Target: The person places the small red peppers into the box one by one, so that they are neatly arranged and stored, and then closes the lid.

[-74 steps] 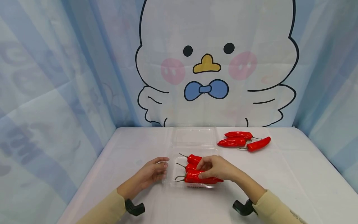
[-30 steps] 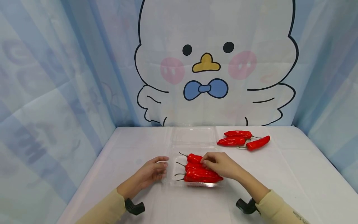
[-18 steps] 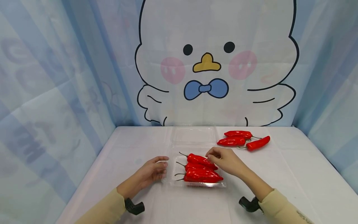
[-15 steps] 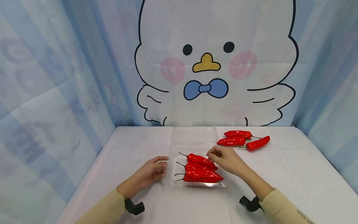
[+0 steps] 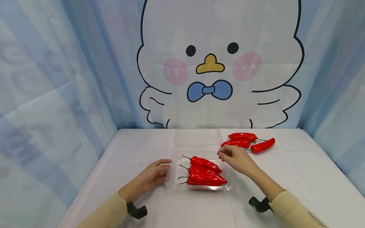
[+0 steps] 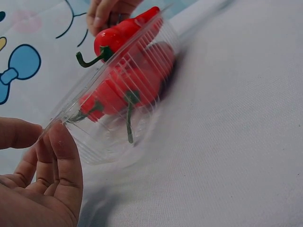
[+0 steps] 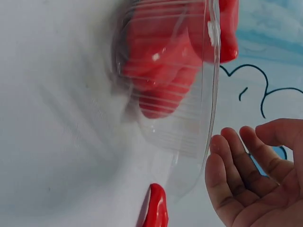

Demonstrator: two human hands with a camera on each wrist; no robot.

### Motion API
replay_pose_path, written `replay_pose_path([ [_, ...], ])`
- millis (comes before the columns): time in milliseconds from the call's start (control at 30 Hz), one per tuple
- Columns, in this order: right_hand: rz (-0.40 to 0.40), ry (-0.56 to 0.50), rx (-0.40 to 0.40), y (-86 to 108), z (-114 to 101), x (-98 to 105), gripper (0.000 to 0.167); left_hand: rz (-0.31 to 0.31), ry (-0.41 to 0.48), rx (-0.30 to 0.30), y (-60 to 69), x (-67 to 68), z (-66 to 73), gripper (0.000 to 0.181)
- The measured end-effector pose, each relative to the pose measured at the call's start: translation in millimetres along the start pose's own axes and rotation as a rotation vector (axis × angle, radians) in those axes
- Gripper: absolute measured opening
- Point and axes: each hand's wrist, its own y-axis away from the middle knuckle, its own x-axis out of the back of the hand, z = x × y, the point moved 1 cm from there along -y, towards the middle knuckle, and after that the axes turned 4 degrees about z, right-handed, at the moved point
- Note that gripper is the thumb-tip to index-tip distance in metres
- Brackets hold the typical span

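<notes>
A clear plastic clamshell container (image 5: 209,188) stands on the table with its lid (image 5: 197,138) folded back. Several red chili peppers (image 5: 206,179) lie inside, stems pointing left. At the container's left edge, my left hand (image 5: 152,176) pinches the rim between thumb and fingers, as the left wrist view shows. My right hand (image 5: 237,161) hovers just beyond the right back corner of the container, fingers loosely bent and holding nothing. In the right wrist view that hand (image 7: 265,175) is apart from the container wall (image 7: 189,142).
Three more red chili peppers (image 5: 262,146) lie on the white tabletop (image 5: 299,171) at the back right, one partly covered by my right hand. A printed curtain (image 5: 211,107) hangs behind the table's back edge.
My right hand has let go of the peppers in the container and moved back and to the right, toward the loose peppers. The left hand has stayed at the rim.
</notes>
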Motion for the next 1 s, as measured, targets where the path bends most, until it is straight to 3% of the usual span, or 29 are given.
replay_pose_path([
  [433, 0.046, 0.07, -0.034, -0.5, 18, 17, 0.019, 0.017, 0.001, 0.012, -0.9, -0.3, 0.4, 0.046],
  [767, 0.088, 0.14, -0.108, -2.5, 36, 36, 0.024, 0.025, -0.008, 0.006, -0.5, -0.6, 0.8, 0.045],
  [1000, 0.117, 0.182, -0.103, -5.3, 46, 51, 0.028, 0.03, -0.013, 0.008, -1.1, -0.9, 0.6, 0.044],
])
